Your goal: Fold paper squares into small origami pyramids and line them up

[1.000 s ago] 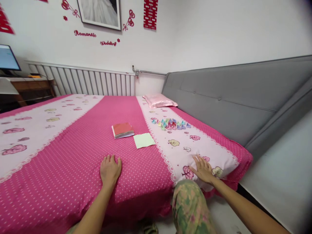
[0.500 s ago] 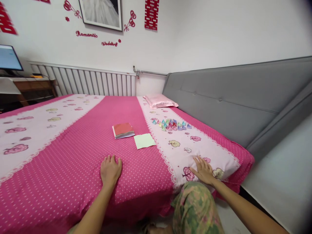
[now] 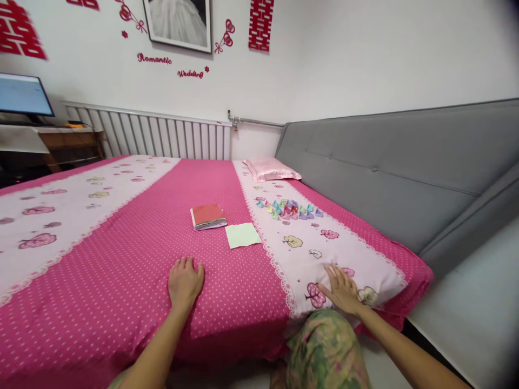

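Note:
My left hand [image 3: 185, 282] rests palm down on the pink dotted bedspread [image 3: 121, 292], fingers stretched out and nothing in it. On the white printed band near the bed's front edge, my right hand [image 3: 341, 289] lies flat with its fingers spread, also holding nothing. Ahead of my left hand sits a stack of coloured paper [image 3: 208, 215] with a red sheet on top. A single pale green paper sheet [image 3: 243, 235] lies just right of the stack. Farther back on the white band is a cluster of several small folded paper pieces [image 3: 290, 208] in mixed colours.
A pink pillow [image 3: 271, 169] lies at the far end beside the grey padded headboard [image 3: 389, 156]. Behind the bed is a white radiator [image 3: 162, 135]. At the far left a monitor [image 3: 24, 96] stands on a desk. My knee [image 3: 328, 346] is at the bed's edge.
The camera view has turned slightly left, so the scene sits a little farther right. Both hands stay in place on the bedspread, and the papers have not moved.

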The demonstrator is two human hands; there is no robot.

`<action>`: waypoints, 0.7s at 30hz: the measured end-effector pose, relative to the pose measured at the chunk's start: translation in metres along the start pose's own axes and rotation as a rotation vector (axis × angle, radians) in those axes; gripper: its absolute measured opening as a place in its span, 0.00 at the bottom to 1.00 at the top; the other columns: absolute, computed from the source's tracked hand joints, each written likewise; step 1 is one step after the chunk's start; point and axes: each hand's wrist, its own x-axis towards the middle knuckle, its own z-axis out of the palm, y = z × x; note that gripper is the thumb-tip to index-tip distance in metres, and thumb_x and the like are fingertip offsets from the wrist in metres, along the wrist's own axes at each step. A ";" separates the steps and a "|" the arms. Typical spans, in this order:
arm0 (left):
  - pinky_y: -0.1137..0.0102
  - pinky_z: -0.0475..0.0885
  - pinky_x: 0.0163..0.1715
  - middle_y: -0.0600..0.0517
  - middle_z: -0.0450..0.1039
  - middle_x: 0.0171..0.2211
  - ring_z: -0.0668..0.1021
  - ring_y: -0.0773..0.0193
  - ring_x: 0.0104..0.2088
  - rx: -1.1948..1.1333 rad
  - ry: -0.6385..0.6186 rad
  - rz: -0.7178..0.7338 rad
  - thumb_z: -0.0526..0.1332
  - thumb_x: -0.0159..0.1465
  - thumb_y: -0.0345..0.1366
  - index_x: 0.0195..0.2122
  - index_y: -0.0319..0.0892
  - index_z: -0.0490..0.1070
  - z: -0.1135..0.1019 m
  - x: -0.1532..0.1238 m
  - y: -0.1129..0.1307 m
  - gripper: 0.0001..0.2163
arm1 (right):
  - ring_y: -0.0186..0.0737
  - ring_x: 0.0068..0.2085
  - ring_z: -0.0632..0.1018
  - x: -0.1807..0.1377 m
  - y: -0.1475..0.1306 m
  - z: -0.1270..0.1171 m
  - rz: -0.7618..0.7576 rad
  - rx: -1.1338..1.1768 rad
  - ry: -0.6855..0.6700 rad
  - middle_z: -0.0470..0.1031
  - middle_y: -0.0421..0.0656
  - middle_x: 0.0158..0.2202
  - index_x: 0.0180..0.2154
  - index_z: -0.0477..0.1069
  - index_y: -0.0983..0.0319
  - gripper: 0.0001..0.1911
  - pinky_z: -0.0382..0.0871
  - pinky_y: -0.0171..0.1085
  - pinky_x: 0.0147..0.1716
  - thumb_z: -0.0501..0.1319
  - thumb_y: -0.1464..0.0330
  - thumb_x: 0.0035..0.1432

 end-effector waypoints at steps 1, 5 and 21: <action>0.61 0.56 0.52 0.38 0.66 0.51 0.66 0.52 0.52 0.003 0.001 -0.001 0.43 0.60 0.43 0.51 0.31 0.65 0.000 0.000 0.000 0.26 | 0.51 0.62 0.49 0.000 0.000 -0.001 -0.001 0.000 0.000 0.45 0.48 0.63 0.60 0.47 0.58 0.35 0.44 0.52 0.55 0.41 0.48 0.55; 0.62 0.57 0.52 0.38 0.67 0.51 0.67 0.52 0.52 0.010 0.002 0.000 0.43 0.60 0.44 0.50 0.31 0.65 0.002 0.000 -0.001 0.26 | 0.50 0.62 0.50 -0.001 -0.001 -0.002 0.003 -0.006 -0.007 0.45 0.48 0.63 0.60 0.47 0.58 0.35 0.43 0.51 0.56 0.42 0.48 0.54; 0.61 0.55 0.54 0.38 0.62 0.54 0.64 0.52 0.54 -0.015 -0.048 -0.055 0.43 0.60 0.45 0.52 0.31 0.62 0.000 0.002 0.001 0.26 | 0.50 0.62 0.50 -0.007 0.001 0.002 -0.017 -0.007 0.041 0.48 0.48 0.62 0.59 0.49 0.58 0.36 0.43 0.52 0.56 0.42 0.48 0.53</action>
